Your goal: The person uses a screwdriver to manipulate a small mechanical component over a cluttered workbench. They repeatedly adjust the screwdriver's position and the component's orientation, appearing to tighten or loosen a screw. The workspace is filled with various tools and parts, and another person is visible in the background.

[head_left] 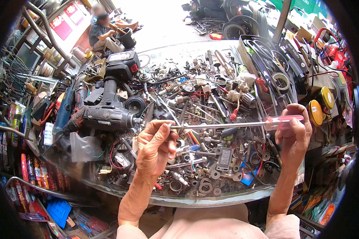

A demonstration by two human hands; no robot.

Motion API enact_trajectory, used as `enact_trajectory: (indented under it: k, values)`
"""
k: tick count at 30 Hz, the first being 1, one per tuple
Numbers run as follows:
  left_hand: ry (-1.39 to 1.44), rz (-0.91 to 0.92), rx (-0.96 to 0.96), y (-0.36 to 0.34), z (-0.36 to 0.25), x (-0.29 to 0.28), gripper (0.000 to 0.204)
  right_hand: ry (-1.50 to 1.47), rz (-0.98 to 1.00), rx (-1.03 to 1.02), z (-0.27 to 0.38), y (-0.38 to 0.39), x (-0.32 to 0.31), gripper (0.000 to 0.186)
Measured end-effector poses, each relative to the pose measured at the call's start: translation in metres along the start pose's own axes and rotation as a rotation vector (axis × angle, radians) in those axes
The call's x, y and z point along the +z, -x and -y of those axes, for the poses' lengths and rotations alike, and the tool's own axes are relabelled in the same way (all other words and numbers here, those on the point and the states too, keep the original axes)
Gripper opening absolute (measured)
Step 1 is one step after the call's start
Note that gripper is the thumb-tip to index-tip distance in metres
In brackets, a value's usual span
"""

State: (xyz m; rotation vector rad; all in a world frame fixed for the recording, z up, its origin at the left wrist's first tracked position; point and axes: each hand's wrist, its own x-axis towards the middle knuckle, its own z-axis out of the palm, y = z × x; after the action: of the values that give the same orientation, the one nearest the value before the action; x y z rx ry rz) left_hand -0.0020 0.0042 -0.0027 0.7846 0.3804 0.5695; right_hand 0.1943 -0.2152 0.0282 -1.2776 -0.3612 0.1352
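Observation:
My right hand (294, 133) grips a screwdriver by its translucent red handle (276, 122), holding it level above the cluttered workbench. The long steel shaft (227, 125) points left to my left hand (154, 145), whose thumb and index finger pinch a small metal piece (174, 126) at the tip; its exact shape is too small to tell. Under both hands lie loose washers, bolts (192, 162), cables and a small dark rectangular device (224, 158). A black power tool (103, 117) sits just left of my left hand.
The glass-edged bench (211, 198) holds a battery pack (121, 59), tape (281, 83), yellow round tins (316, 113) and a tray of cables (253, 47). Shelves of packets (32, 177) flank it. Beyond are two people (101, 36) near a black bucket (125, 40), and tyres (235, 32).

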Motion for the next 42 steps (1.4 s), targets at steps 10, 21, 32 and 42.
enact_trajectory:
  k: [10,21,32,42]
  values:
    - [0.006,0.0,0.004,0.0,0.0,0.0,0.017,0.177,0.009,0.0,-0.002,-0.003,-0.008,0.031]
    - [0.005,0.015,-0.021,0.001,0.001,0.0,0.017,0.241,0.002,0.057,-0.002,-0.006,-0.013,0.035]
    - [0.002,0.021,-0.03,0.002,0.0,0.001,0.017,-0.002,-0.097,-0.022,0.002,0.0,0.008,0.029]
    - [-0.004,0.005,-0.008,0.001,0.0,0.0,0.018,-0.053,0.005,-0.046,0.004,0.002,0.001,0.033]
